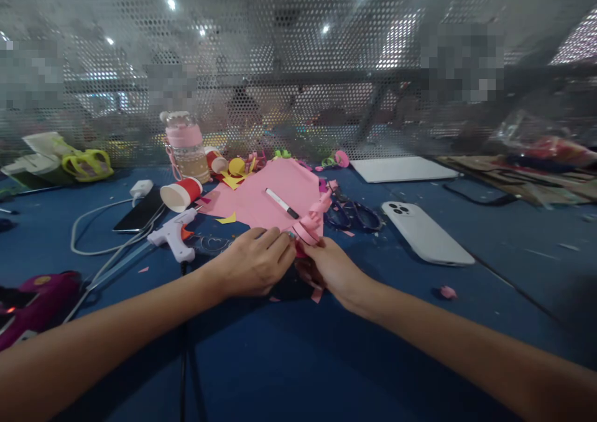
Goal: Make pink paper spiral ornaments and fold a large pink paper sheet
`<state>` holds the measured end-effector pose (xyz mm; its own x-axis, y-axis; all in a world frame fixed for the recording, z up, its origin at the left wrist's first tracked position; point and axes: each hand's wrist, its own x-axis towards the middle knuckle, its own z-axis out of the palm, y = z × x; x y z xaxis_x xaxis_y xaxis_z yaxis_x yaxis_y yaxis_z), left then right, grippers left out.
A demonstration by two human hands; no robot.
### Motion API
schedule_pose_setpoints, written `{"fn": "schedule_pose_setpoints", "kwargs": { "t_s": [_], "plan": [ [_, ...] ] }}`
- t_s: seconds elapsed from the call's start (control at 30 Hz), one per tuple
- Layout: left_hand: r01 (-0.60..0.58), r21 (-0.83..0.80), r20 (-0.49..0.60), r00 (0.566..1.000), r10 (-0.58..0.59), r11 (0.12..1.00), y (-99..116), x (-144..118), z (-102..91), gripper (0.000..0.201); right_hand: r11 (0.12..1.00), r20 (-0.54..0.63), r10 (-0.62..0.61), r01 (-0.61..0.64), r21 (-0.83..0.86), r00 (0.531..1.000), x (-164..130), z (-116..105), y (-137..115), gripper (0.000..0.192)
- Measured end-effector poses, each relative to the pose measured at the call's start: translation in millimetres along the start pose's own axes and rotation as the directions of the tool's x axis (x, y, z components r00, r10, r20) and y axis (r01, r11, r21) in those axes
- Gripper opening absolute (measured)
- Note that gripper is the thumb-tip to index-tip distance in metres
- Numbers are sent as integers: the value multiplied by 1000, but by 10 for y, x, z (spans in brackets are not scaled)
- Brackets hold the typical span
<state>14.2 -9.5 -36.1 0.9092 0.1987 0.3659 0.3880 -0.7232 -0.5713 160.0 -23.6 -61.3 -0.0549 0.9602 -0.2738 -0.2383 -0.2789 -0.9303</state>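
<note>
While both forearms reach forward, the hands [254,261] [329,266] meet, fingers pinched on a pink paper coil [308,228].

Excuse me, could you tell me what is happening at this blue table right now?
A person's left hand and right hand meet over a small curled pink paper piece, pinching it at the near edge of a pink paper sheet. A white marker pen lies on that sheet, and a white glue gun rests to the left.

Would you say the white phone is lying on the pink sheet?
No, the white phone lies on the blue table, right of the pink sheet.
</note>
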Motion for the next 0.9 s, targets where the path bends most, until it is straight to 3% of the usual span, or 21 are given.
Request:
{"fn": "schedule_pose_setpoints", "kwargs": {
  "t_s": [0.13, 0.3, 0.43, 0.63, 0.77, 0.9],
  "plan": [
    [52, -67, 81, 996, -47, 996, 45, 24, -55, 24, 993, 5, -24, 25, -112, 1000, -20, -10, -25, 28],
    [132, 94, -2, 991, -132, 987, 151, 18, -29, 22, 987, 35, -56, 60, -152, 998, -30, 4, -27, 36],
    [184, 74, 9, 983, -186, 980, 201, 16, -33, 19, 988, 53, -63, 70, -134, 997, -36, 21, -26, 41],
    [216, 167, -221, 959, -177, 962, 193, 28, -20, 19, 974, 119, -119, 139, -179, 986, -92, 69, -33, 43],
    [216, 169, -267, 949, -166, 962, 192, 23, 9, 17, 949, 114, -127, 155, -273, 985, -100, 71, -11, 42],
    [226, 169, -259, 949, -179, 959, 208, 43, -9, 16, 896, 56, -248, 251, -365, 967, -56, 42, 45, 37]
  ]
}}
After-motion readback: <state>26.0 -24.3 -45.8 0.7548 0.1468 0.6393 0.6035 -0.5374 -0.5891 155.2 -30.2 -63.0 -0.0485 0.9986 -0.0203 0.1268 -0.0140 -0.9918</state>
